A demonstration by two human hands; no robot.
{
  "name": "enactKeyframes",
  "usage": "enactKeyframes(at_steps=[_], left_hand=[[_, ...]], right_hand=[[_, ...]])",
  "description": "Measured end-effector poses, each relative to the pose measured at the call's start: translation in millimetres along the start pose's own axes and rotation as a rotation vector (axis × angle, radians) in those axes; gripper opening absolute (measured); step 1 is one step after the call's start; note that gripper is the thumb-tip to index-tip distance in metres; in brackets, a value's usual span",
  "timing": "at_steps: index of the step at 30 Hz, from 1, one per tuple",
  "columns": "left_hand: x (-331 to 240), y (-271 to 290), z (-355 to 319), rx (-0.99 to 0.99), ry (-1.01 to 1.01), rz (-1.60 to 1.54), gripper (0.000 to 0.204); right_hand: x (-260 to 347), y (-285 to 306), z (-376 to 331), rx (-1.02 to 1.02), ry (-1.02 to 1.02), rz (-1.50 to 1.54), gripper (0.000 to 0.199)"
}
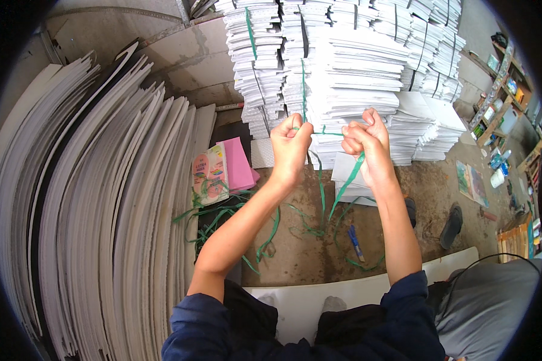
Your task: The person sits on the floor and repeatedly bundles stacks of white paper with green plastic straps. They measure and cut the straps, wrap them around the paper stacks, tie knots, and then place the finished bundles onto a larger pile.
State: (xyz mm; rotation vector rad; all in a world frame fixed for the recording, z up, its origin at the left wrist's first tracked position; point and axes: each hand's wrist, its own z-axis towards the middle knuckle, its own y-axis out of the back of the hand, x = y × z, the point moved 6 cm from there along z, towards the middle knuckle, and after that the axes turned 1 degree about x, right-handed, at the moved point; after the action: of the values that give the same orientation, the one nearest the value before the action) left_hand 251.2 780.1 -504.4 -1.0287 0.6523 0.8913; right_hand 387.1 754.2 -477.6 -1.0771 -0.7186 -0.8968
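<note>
Both fists are raised before the stacked white sheets [358, 66]. A thin green strap [328, 133] is stretched between them, with what looks like a small knot midway. My left hand [292, 147] is closed on one side of the strap. My right hand [368, 147] grips the other side, fingers curled in. From below my right hand a loose tail of strap hangs toward the floor, and another hangs beside my left hand. Behind my left hand, a length of green strap runs up the front of the stack.
Large upright sheets [120, 210] fill the left side. Tangled green strap [214, 222] lies by pink sheets [239, 162] and a printed pack [209, 177]. A blue-handled tool [355, 243] and a dark slipper [451, 226] rest on the floor. Cluttered shelves [506, 102] stand right.
</note>
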Motion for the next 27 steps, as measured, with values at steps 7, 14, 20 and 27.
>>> enactKeyframes(at_steps=[7,14,20,27], left_hand=[[0.6,30.0,17.6,0.416,0.221,0.615,0.033],[23.2,183.2,33.3,0.080,0.324,0.799,0.031],[52.3,303.1,-10.9,-0.170,0.511,0.910,0.033],[32.1,386.3,-39.3,-0.325,0.532,1.668,0.040]], right_hand=[[3.7,38.1,4.7,0.040,-0.177,-0.076,0.023],[-6.0,212.7,-10.3,-0.477,-0.025,-0.177,0.024],[-28.6,299.1,-63.3,-0.546,-0.230,-0.312,0.022],[-49.3,294.0,-85.7,-0.427,-0.461,-0.562,0.028]])
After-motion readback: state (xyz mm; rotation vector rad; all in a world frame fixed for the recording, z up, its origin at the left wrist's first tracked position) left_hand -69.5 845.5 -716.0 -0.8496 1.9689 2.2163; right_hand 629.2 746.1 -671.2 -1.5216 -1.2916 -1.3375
